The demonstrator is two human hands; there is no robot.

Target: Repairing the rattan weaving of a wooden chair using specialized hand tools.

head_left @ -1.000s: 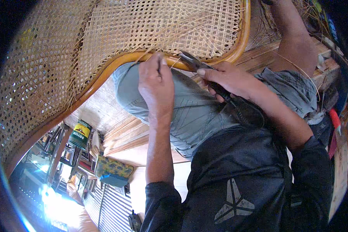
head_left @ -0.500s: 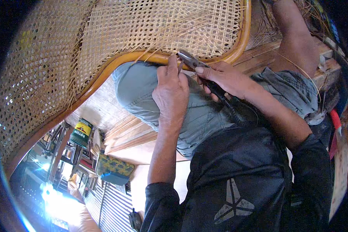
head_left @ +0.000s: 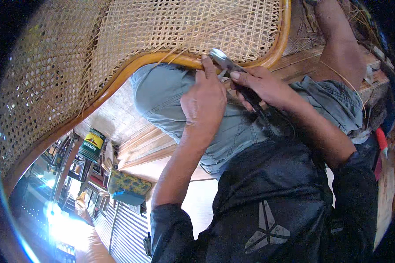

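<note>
A woven cane panel (head_left: 197,33) in a rounded, varnished wooden frame (head_left: 140,59) lies across my lap. My right hand (head_left: 261,87) is wrapped round the dark handles of a pair of pliers (head_left: 218,55), thumb on top. Their metal head rests at the frame's near edge, over the border of the weave. Beside it, my left hand (head_left: 204,98) stretches its index finger up to the frame, while the other fingers are curled in. A small pale metal piece (head_left: 223,73) shows between the two hands; what my left fingers hold is hidden.
Loose cane strands (head_left: 162,56) stick out over the frame. My knee in grey trousers (head_left: 156,90) is under it. At lower left stand a green paint can (head_left: 91,147) and a patterned yellow sponge-like block (head_left: 129,184). A red-handled tool (head_left: 381,140) lies far right.
Both hands and the pliers have shifted slightly right along the frame. My left forearm has swung outward to the left, and the pliers' head has tilted, now catching the light.
</note>
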